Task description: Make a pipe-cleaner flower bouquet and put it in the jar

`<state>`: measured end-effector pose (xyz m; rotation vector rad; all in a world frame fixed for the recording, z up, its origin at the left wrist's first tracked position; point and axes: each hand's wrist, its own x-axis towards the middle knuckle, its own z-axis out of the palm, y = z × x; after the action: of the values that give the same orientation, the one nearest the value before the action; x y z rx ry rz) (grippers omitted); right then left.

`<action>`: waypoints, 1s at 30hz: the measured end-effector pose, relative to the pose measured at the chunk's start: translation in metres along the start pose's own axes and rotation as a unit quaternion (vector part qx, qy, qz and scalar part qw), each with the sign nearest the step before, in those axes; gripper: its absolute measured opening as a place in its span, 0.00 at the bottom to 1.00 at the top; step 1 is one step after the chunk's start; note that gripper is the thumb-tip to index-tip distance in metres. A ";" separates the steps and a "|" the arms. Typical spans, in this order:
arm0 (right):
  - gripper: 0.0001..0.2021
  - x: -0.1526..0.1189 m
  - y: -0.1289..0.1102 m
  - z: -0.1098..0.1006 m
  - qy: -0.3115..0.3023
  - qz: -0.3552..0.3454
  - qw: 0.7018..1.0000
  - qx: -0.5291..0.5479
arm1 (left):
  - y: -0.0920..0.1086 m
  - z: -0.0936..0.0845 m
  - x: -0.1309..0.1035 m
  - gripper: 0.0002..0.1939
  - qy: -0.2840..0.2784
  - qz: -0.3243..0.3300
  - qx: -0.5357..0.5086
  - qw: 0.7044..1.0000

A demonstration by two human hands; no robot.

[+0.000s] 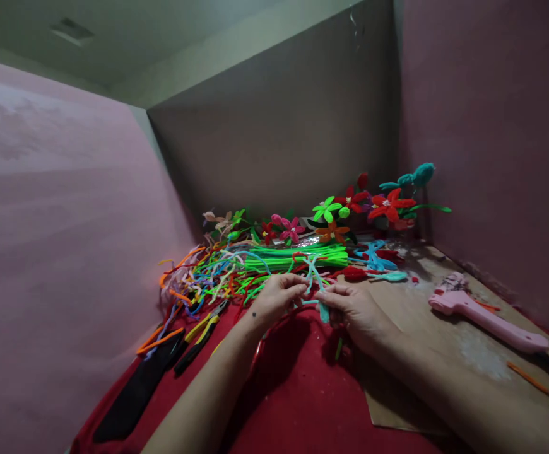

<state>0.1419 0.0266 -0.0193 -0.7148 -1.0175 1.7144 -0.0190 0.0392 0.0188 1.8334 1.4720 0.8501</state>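
Note:
Light-teal pipe cleaners (313, 271) cross each other between my two hands, above the red cloth. My left hand (281, 296) pinches one strand at the left with thumb and forefinger. My right hand (354, 309) is closed on the right-hand part, and a flat teal end (324, 313) hangs below its fingertips. Just behind the hands lies a bundle of bright green pipe cleaners (298, 257). A light-teal leaf-shaped piece (388, 276) rests to the right of the bundle.
Yellow-and-black pliers (199, 337) and a black strip (137, 391) lie at the left beside tangled pipe cleaners (208, 271). Pipe-cleaner flowers (334, 211) stand at the back. On the brown board (397, 403) at the right lies a pink corded tool (492, 321).

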 end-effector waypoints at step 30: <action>0.08 -0.003 0.000 -0.001 -0.052 0.057 0.996 -0.039 | 0.011 0.019 -0.020 0.09 0.182 0.072 -0.241 0.951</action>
<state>0.1435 0.0244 -0.0200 -0.7521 -1.1394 1.8352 -0.0009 0.0159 0.0138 1.4742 1.1970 1.5352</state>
